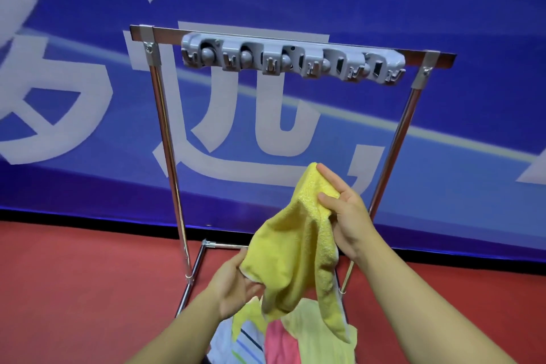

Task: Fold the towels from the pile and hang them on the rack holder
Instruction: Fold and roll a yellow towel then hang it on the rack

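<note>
Towels, and the rack meant to carry them, fill a head-camera view set against a blue banner [88,156] printed with large white characters, above a red floor [74,275]. A chrome rack [165,139] stands on that floor just before the banner, its top bar fitted with a grey rack holder [292,57] (a row of clips and round rollers, none holding cloth). Held in the air in front of the rack's lower half, a yellow towel [289,242] hangs crumpled between two bare hands. The right hand [345,216] pinches the towel's raised upper corner between thumb and fingers; the left hand [233,284], lower, has its fingers closed on the bottom edge. Beneath them, at the frame's lower edge, lies the pile [280,340] of pale yellow, pink and striped towels.
</note>
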A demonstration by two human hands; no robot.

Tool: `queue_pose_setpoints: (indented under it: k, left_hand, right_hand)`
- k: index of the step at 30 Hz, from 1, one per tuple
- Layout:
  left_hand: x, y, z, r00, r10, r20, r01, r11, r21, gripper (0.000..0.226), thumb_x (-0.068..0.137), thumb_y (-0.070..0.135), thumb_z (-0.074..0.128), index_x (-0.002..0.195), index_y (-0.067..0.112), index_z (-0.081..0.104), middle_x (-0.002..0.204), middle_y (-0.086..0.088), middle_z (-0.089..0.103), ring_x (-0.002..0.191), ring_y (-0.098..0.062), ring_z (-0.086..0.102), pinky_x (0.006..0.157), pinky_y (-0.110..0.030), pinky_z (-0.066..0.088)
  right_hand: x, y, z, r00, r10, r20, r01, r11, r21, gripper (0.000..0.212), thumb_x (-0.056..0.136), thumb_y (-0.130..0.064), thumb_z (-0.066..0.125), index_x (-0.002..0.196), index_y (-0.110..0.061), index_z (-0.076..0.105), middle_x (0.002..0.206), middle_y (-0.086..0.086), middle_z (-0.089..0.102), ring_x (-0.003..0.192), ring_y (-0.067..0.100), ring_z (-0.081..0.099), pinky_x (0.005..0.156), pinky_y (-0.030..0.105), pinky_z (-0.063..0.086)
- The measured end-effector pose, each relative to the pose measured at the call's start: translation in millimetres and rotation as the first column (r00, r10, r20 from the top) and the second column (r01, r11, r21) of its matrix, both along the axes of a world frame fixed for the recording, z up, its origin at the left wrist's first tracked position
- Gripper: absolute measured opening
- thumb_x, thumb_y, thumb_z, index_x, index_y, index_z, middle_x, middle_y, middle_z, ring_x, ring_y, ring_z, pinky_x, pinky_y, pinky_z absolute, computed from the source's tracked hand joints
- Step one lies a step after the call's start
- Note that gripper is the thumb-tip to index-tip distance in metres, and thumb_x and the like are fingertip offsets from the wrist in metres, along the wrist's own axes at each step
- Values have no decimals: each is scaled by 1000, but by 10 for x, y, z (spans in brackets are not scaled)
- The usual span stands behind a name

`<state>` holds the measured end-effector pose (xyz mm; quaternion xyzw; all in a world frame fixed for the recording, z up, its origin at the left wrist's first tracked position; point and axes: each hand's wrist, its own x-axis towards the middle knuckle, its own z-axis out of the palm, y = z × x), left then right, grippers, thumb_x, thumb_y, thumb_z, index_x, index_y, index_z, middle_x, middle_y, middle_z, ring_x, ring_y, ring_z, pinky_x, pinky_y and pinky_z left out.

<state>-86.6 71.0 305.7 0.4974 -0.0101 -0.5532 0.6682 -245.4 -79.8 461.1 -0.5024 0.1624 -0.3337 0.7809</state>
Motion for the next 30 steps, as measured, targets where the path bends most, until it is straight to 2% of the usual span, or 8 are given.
queue_pose_setpoints:
  k: [4,6,9,14,20,22,25,30]
  left_hand:
    - [197,-85,141,936,201,290,-218,976,25,49,107,42,46,119,2,72,94,-14,76,79,-22,66,84,-36,52]
    - [349,-101,180,888,303,345,-323,946,-2,46,105,42,51,109,4,75,89,-12,76,79,-22,67,80,-38,53]
    - [569,-106,120,829,388,403,-404,914,-50,45,94,53,59,96,12,77,94,-13,73,89,-27,64,89,-47,53]
    - [631,-61,180,685,352,638,-426,904,-41,42,104,42,53,82,10,67,77,-3,59,72,-17,50,68,-36,41]
    - [746,-64,157,609,308,731,-412,910,-41,52,105,39,52,87,-9,56,78,-8,51,74,-17,46,66,-35,37]
    - [788,-78,158,626,298,721,-406,914,-25,50,104,37,54,85,-9,56,80,-8,50,75,-17,45,67,-34,36]
    - [859,-72,106,692,333,640,-393,918,-52,31,103,30,57,86,5,61,80,-9,47,75,-19,42,69,-35,36]
    - [904,-56,87,767,354,535,-367,926,-85,25,105,13,55,85,4,67,59,2,58,49,-6,52,49,-16,47]
  right_hand:
    - [-88,-150,-374,990,-87,-114,83,996,-33,49,100,8,47,138,-20,61,111,18,71,89,27,63,83,34,58]
    - [-148,-276,-609,952,-184,-243,139,972,-189,45,102,2,50,132,-29,66,117,17,72,93,26,63,92,41,53]
    - [-231,-475,-896,811,-406,-422,158,845,-510,40,101,-3,52,126,-30,68,123,9,71,104,23,64,99,38,47]
    - [-270,-715,-1309,625,-577,-526,83,719,-690,27,103,-7,52,125,-7,67,125,11,69,120,27,61,92,22,37]
    - [-267,-714,-1583,661,-547,-513,427,837,-343,12,89,-22,77,98,-13,78,95,0,75,91,13,68,83,26,48]
    - [-287,-748,-1617,717,-450,-532,415,889,-192,14,89,-25,77,100,-16,78,102,3,77,89,11,70,84,29,52]
    - [-288,-770,-1535,855,-252,-454,299,954,33,17,94,-11,69,110,-14,74,89,4,75,64,5,67,58,17,51]
    - [-260,-816,-1578,832,-274,-482,249,961,-118,24,93,0,68,116,-4,71,87,11,69,65,10,66,54,17,54]
